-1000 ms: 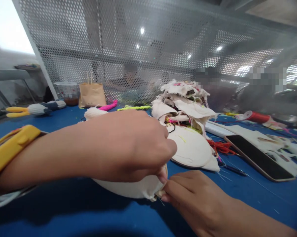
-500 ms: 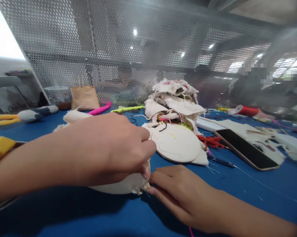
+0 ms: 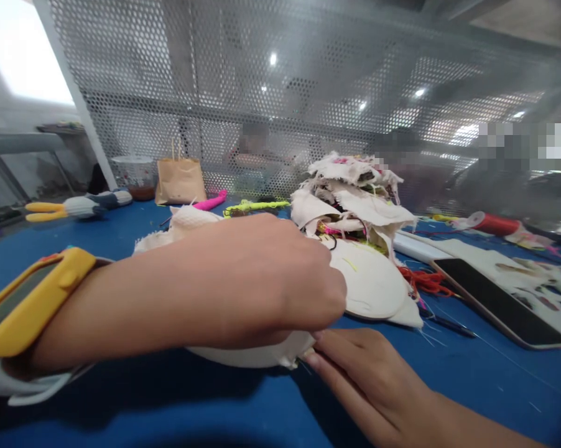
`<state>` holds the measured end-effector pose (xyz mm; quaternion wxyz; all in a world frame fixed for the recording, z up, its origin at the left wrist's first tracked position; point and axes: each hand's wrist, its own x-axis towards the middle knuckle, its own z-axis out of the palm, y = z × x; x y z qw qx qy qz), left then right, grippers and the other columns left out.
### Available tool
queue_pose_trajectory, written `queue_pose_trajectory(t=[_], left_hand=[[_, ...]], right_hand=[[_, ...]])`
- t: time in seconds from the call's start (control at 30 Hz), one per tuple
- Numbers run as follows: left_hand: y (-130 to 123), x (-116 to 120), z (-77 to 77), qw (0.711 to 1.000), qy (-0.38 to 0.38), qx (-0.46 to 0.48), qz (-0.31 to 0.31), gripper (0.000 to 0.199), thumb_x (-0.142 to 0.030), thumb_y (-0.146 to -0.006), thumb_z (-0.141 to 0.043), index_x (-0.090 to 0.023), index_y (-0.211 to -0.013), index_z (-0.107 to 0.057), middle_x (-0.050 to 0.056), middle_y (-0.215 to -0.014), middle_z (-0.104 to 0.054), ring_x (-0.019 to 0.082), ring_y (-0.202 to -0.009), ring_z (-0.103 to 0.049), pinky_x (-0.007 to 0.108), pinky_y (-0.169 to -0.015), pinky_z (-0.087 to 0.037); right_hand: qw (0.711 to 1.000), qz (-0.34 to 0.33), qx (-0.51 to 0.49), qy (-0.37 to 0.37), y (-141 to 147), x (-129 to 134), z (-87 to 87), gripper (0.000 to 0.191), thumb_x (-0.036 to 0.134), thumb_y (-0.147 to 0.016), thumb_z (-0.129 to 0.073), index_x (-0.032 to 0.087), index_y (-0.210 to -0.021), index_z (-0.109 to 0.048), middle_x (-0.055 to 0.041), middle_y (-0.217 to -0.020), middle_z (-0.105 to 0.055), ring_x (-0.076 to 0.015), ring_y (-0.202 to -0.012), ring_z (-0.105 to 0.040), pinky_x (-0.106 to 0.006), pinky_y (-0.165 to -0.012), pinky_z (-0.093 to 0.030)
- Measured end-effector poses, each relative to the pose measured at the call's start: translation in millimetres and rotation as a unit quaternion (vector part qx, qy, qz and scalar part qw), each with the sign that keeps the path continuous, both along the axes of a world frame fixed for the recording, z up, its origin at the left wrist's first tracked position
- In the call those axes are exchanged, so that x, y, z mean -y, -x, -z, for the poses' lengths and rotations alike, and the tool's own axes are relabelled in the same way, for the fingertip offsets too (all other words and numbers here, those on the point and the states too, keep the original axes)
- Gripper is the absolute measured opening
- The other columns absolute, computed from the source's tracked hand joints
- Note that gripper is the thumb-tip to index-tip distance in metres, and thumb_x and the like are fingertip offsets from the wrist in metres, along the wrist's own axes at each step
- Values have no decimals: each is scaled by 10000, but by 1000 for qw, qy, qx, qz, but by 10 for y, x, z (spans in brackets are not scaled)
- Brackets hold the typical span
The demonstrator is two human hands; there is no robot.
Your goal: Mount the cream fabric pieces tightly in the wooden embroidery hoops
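Note:
My left hand, with a yellow-cased watch on its wrist, is closed over a cream cloth piece low on the table. Its fingertips are hidden behind the knuckles. At the right end of that cloth, my right hand pinches the gathered edge between thumb and fingers. Most of the cloth lies under my left hand and forearm. Just beyond my hands rests a round cream disc with loose threads on it.
Behind the disc rises a pile of frayed cream cloth scraps. Rightward lie red yarn, a dark pen, a phone and a red thread spool. A paper bag stands before a perforated metal screen.
The view has shifted left, so the background sits further right. My left hand has rolled over, covering its fingertips, and its watch shows fully. My right hand keeps its pinch.

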<state>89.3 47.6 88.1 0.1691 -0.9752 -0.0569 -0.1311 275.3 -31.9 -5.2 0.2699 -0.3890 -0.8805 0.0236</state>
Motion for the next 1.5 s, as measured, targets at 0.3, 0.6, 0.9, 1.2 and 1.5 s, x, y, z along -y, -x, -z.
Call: queue_pose_trajectory(t=[0.3,0.6,0.9,1.2,1.5], left_hand=[[-46,23,-20,999,-25,-24,-7,182,-155,-806,-580,-182,-627,-564,3,-578,-544,129,-492,-452,266,-514,-334],[-23,139,-44,1000,10,12,16,237,-194,-836,-562,-190,-601,-536,-22,-530,-503,112,-455,-395,271,-485,-280],[-77,81,0,999,11,15,29,242,-118,-817,-506,-191,-604,-593,-12,-529,-523,113,-453,-388,285,-525,-309],[-21,-33,26,999,-19,-2,40,162,-189,-833,-549,-208,-686,-614,3,-602,-555,137,-511,-458,307,-546,-307],[0,-94,8,999,-19,-11,27,180,-243,-848,-562,-194,-674,-570,-13,-622,-567,115,-488,-421,298,-500,-242]], right_hand=[[994,-8,20,107,-23,-33,-33,232,200,-973,-345,168,-827,-522,-11,-689,-585,-119,-584,-532,-237,-569,-382],[999,-44,11,27,-52,-16,19,368,239,-999,-261,167,-807,-566,-36,-663,-611,-139,-573,-546,-256,-566,-411],[997,-44,-13,59,21,-139,48,275,225,-980,-342,196,-819,-562,-16,-679,-621,-132,-573,-563,-234,-559,-437],[996,-82,-1,-22,55,-118,143,307,227,-998,-256,167,-848,-516,-45,-698,-591,-140,-595,-504,-246,-558,-401],[995,-39,65,-59,53,-155,140,393,263,-1006,-226,140,-820,-550,-88,-722,-617,-172,-607,-511,-285,-556,-384]])
